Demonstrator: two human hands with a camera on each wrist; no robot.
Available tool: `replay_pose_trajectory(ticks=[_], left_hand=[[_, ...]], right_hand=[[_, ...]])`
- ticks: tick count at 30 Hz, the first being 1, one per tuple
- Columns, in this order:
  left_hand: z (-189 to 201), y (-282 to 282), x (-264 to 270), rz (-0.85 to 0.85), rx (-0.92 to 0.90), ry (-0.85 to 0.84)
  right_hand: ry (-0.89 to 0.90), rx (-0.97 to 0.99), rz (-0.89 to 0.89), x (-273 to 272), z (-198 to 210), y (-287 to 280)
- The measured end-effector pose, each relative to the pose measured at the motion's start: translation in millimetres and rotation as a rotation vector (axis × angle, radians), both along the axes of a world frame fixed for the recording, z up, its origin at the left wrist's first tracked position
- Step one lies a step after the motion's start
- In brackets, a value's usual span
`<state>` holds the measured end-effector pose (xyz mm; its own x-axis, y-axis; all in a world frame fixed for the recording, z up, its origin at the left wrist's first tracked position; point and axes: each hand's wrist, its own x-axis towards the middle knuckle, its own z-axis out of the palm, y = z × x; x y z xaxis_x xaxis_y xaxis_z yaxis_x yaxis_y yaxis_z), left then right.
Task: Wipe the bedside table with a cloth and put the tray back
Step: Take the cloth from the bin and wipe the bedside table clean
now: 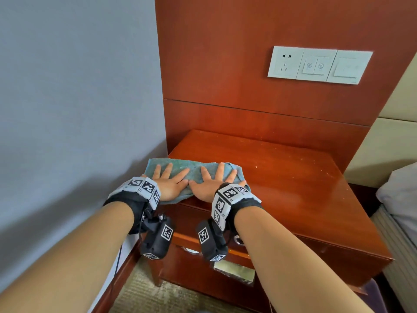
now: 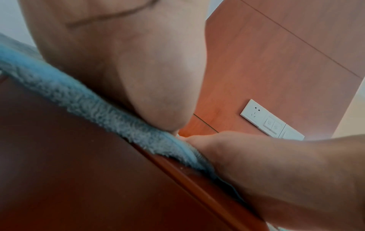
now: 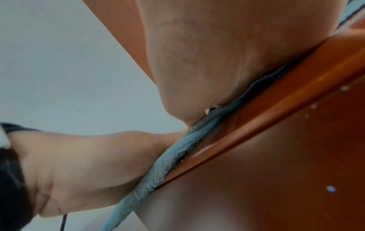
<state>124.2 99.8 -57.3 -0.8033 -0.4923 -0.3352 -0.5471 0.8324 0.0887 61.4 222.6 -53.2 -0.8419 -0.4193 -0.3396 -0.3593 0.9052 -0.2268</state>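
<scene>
A blue-green terry cloth (image 1: 194, 169) lies spread along the front left edge of the reddish wooden bedside table (image 1: 282, 177). My left hand (image 1: 170, 180) presses flat on the cloth's left half, fingers straight and spread. My right hand (image 1: 214, 180) presses flat on its right half, thumbs nearly touching. In the left wrist view the palm heel (image 2: 150, 78) sits on the cloth (image 2: 82, 100) at the table edge. In the right wrist view the palm (image 3: 197, 62) rests on the cloth's hem (image 3: 168, 165). No tray is in view.
White specks dot the table top to the right of the cloth. A socket and switch panel (image 1: 320, 64) is on the wooden back panel. A grey wall is on the left, a bed (image 1: 399, 199) on the right. The table's front has a drawer with a metal pull (image 1: 238, 239).
</scene>
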Motion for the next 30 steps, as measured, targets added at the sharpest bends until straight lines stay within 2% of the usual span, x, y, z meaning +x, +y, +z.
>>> replay_pose_trajectory(ticks=[7,10,16,22,26,30], left_hand=[[1,7,-15,0.049,0.025,0.002],[2,22,-35,0.035,0.063,-0.011],[-1,116,-94,-0.162,0.055,0.008],[2,213,-135,-0.359,0.021,-0.026],[9,235,-148,-0.372,0.092,-0.028],[13,231,-165,-0.404,0.108,-0.075]], right_hand=[[0.016,-0.011,0.054,-8,3,9],[-0.005,0.002,0.012,-17,6,29],[-0.063,0.026,-0.185,-65,11,126],[0.002,0.058,-0.391,-86,4,216],[-0.017,0.046,-0.427,-96,5,240],[-0.067,0.081,-0.375,-122,11,246]])
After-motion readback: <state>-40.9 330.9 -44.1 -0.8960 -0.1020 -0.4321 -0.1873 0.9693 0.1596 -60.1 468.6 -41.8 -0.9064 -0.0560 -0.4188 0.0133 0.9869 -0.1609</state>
